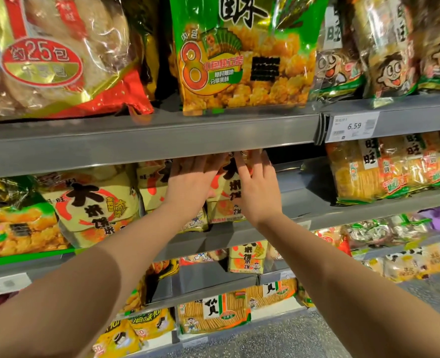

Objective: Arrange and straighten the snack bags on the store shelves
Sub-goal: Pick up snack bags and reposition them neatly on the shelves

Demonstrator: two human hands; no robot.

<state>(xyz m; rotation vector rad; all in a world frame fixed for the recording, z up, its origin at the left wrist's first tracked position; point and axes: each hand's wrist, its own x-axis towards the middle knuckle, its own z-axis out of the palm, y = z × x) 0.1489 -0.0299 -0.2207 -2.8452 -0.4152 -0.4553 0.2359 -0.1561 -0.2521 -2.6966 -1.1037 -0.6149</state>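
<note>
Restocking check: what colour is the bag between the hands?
Bag: pale yellow, red and black print; head view.

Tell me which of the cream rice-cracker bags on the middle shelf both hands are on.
The rightmost cream bag, flanked by the left hand and right hand, fingers flat against it. The other cream bags stand further left.

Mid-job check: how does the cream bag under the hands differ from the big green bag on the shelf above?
The green bag is bright green with a large 8 on it, while the cream bag is pale yellow with red strokes. The green bag stands untouched on the upper shelf. The cream bag sits one shelf lower, with the left hand and right hand laid flat against it. Both bags stand upright, face out and carry black characters.
</note>
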